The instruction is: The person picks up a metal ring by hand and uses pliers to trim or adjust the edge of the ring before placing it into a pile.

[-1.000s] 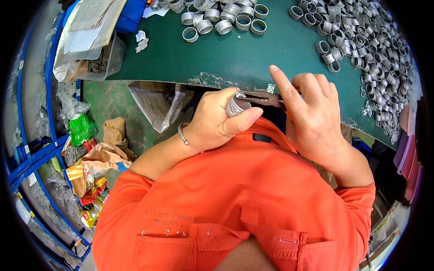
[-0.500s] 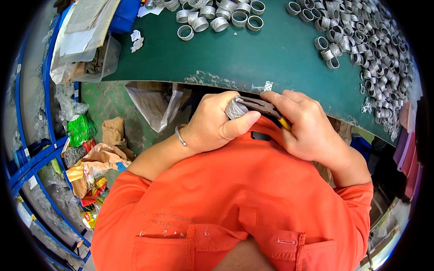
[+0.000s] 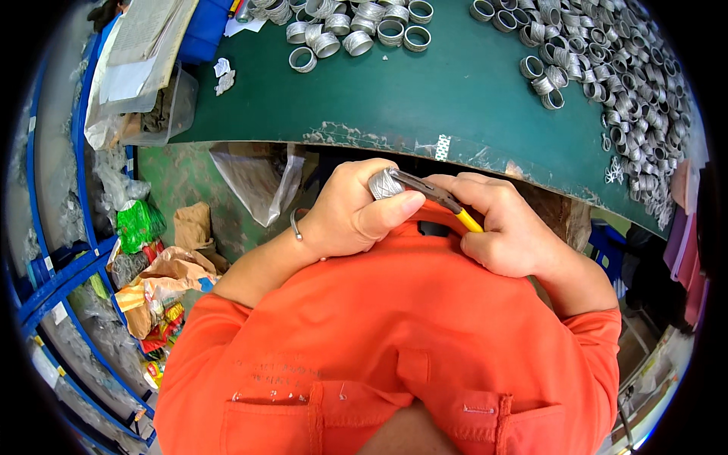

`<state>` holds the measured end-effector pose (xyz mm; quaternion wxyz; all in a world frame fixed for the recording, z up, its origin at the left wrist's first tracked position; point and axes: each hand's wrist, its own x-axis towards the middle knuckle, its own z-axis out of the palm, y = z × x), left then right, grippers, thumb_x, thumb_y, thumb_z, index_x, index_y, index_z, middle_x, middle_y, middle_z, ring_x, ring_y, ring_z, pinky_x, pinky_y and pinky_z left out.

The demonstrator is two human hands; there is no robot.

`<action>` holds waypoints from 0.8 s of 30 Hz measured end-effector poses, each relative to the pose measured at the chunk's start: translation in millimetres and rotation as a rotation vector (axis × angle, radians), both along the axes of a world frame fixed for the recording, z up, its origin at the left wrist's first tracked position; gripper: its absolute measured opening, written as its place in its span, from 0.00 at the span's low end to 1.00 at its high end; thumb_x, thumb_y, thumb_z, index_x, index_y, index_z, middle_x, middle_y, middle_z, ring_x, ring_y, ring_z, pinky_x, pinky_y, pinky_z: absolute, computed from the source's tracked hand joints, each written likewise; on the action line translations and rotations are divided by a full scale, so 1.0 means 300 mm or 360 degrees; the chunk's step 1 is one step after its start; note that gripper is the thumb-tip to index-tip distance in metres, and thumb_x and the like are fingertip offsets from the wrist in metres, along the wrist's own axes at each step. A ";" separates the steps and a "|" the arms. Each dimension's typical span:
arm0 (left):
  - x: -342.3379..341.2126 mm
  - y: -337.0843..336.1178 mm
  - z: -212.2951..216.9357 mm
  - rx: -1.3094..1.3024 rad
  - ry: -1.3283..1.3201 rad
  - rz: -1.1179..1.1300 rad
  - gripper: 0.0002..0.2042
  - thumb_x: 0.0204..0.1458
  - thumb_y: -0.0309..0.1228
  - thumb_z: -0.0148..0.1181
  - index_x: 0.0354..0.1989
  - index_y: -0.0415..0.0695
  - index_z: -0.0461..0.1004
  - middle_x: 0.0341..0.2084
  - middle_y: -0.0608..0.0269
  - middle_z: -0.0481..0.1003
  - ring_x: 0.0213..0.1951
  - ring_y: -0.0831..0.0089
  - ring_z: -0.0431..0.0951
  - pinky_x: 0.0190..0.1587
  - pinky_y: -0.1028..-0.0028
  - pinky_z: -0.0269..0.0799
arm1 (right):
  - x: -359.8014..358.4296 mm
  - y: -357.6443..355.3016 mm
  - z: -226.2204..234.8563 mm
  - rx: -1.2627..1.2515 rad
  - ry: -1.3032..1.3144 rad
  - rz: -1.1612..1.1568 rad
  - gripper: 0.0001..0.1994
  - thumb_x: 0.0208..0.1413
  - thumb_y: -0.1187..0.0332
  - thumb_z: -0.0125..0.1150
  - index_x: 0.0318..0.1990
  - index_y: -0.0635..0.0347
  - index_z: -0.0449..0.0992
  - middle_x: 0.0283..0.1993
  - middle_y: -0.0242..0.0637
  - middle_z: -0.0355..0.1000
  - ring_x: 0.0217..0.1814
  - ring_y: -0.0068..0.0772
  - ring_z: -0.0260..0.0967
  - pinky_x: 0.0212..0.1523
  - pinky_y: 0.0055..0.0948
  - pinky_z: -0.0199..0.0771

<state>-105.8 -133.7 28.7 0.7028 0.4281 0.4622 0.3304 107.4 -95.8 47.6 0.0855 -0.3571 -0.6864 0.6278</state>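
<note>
Head view, centre of frame:
Left hand (image 3: 345,216): clenched around a ribbed silver metal ring (image 3: 384,183), thumb pressed across it, seemingly to steady it close to the chest.
Right hand (image 3: 508,227): closed on yellow-handled pliers (image 3: 440,201), whose dark nose meets the ring.
Upper frame: green worktable (image 3: 455,91) with a worn front edge.
Upper right: a heap of similar metal rings (image 3: 614,68); a smaller cluster (image 3: 349,26) lies at top centre.
Left edge: blue shelving (image 3: 53,273) and crumpled bags.
</note>
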 end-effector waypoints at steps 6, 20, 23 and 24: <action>-0.012 -0.011 -0.004 0.0163 -0.0522 -0.0106 0.24 0.49 0.50 0.61 0.21 0.40 0.63 0.12 0.63 0.65 0.12 0.81 0.62 0.13 0.81 0.56 | 0.000 0.032 0.032 -0.0279 0.0105 -0.0134 0.28 0.33 0.82 0.47 0.50 0.68 0.70 0.34 0.46 0.67 0.38 0.43 0.66 0.41 0.32 0.65; -0.008 0.006 0.014 0.0364 0.0054 0.0194 0.18 0.53 0.43 0.58 0.27 0.38 0.65 0.13 0.65 0.67 0.14 0.81 0.63 0.17 0.80 0.58 | -0.043 0.035 0.058 0.2167 -0.0573 -0.0100 0.30 0.38 0.80 0.57 0.56 0.57 0.70 0.31 0.32 0.62 0.32 0.32 0.59 0.40 0.32 0.55; -0.005 0.007 0.028 0.0286 0.0127 0.0248 0.17 0.50 0.41 0.60 0.29 0.36 0.70 0.19 0.62 0.70 0.21 0.75 0.66 0.26 0.75 0.64 | -0.047 0.035 0.056 0.2202 -0.0604 -0.0128 0.29 0.39 0.79 0.57 0.56 0.57 0.70 0.32 0.32 0.62 0.32 0.32 0.60 0.39 0.32 0.55; -0.005 0.007 0.031 0.0257 0.0146 0.0262 0.17 0.49 0.41 0.61 0.30 0.36 0.71 0.20 0.61 0.71 0.23 0.74 0.68 0.29 0.74 0.66 | -0.049 0.035 0.056 0.2197 -0.0611 -0.0128 0.29 0.39 0.79 0.57 0.56 0.58 0.70 0.33 0.32 0.62 0.32 0.32 0.60 0.38 0.31 0.55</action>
